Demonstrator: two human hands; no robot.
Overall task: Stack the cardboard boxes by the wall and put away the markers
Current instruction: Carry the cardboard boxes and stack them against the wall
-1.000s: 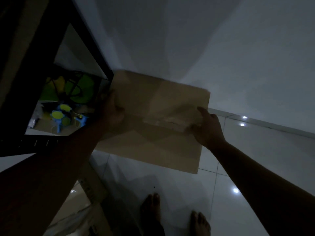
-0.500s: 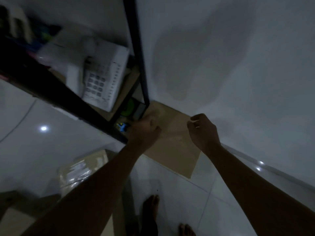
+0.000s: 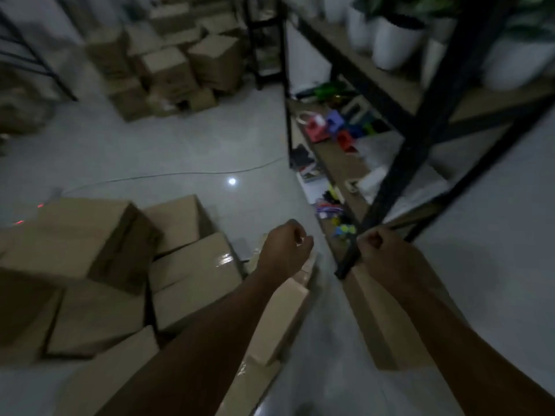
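Note:
My left hand (image 3: 285, 250) and my right hand (image 3: 381, 250) hang in the air in front of me, both with fingers curled and nothing in them. Below the right forearm a flat cardboard box (image 3: 381, 319) stands on edge against the wall beside the black shelf leg (image 3: 378, 211). Several cardboard boxes (image 3: 186, 265) lie jumbled on the floor at the lower left, one long flat box (image 3: 285, 319) right under my left forearm. Small colourful items (image 3: 330, 208), perhaps markers, lie on the lowest shelf; they are too blurred to name.
A black metal shelf rack (image 3: 420, 115) runs along the right with white pots (image 3: 396, 40) on top and red and blue items (image 3: 327, 127) lower down. More boxes (image 3: 168, 64) are piled at the far wall. A thin cable (image 3: 168, 175) crosses the tiled floor.
Both hands let go of the flat cardboard, which now leans at the wall by the rack. My view swung left from the wall to the room and the boxes on the floor.

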